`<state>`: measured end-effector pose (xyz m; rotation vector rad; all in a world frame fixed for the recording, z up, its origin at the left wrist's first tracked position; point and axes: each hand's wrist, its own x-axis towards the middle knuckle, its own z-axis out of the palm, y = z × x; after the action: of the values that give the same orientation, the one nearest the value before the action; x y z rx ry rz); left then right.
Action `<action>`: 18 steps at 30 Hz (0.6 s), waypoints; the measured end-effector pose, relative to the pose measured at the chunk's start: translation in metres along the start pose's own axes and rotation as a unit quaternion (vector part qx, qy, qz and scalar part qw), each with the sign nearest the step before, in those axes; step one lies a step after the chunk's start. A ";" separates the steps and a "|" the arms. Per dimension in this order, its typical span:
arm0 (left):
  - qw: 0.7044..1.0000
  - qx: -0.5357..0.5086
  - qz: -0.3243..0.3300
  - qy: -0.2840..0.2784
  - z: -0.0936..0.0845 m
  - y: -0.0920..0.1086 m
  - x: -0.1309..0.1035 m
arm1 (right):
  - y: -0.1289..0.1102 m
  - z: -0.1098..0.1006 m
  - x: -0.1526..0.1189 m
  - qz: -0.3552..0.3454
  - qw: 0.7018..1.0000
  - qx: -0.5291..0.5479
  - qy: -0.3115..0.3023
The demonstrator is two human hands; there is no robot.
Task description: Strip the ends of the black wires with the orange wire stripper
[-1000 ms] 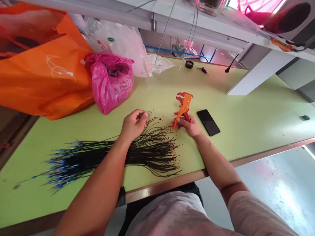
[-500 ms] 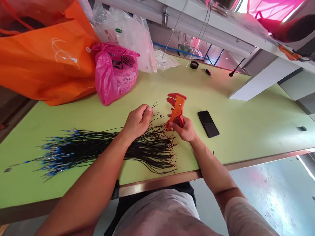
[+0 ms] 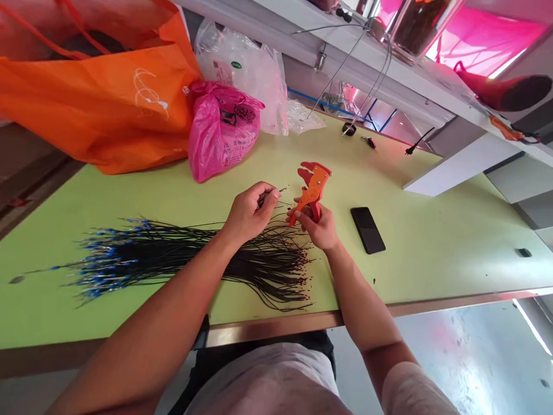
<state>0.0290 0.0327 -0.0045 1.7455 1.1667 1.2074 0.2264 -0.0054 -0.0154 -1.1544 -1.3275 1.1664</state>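
Thumb and fingers of my left hand (image 3: 254, 208) are pinched on thin black wires, whose ends stick out toward the right. My right hand (image 3: 318, 223) grips an orange and red wire stripper (image 3: 314, 187) by its handles, jaws up and pointing left. The jaws stand apart from the wires in my left hand. Below both hands a thick bundle of black wires (image 3: 181, 256) lies across the table. Its left end carries blue sleeves with bare metal tips (image 3: 103, 259); its right end shows small copper-coloured tips (image 3: 305, 276). My left forearm hides part of the bundle.
A black phone (image 3: 367, 230) lies right of my right hand. An orange bag (image 3: 129, 109), a pink plastic bag (image 3: 224, 129) and clear plastic bags (image 3: 250, 75) stand at the back left. A white shelf panel (image 3: 458, 158) rises at the right. Keys (image 3: 370, 143) lie at the back.
The view has shifted a little. In my left hand, the protruding wire ends look less spread and closer together. My right hand still holds the wire stripper, which has tilted slightly.
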 end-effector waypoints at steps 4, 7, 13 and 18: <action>1.000 -0.018 0.016 0.016 0.000 0.004 -0.002 | 0.012 -0.001 -0.010 0.006 0.999 -0.036 -0.014; 0.999 -0.028 0.015 0.011 0.001 0.008 -0.004 | 0.013 0.001 -0.012 0.011 0.999 -0.031 -0.025; 0.999 -0.039 0.025 -0.002 0.005 0.006 -0.007 | 0.011 0.008 -0.012 0.007 0.998 -0.026 -0.052; 0.999 -0.043 0.024 -0.007 0.006 0.006 -0.008 | 0.010 0.009 -0.013 0.002 0.997 0.008 -0.073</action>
<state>0.0349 0.0234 -0.0037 1.7235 1.0551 1.2543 0.2187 -0.0175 -0.0274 -1.0778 -1.4244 1.2820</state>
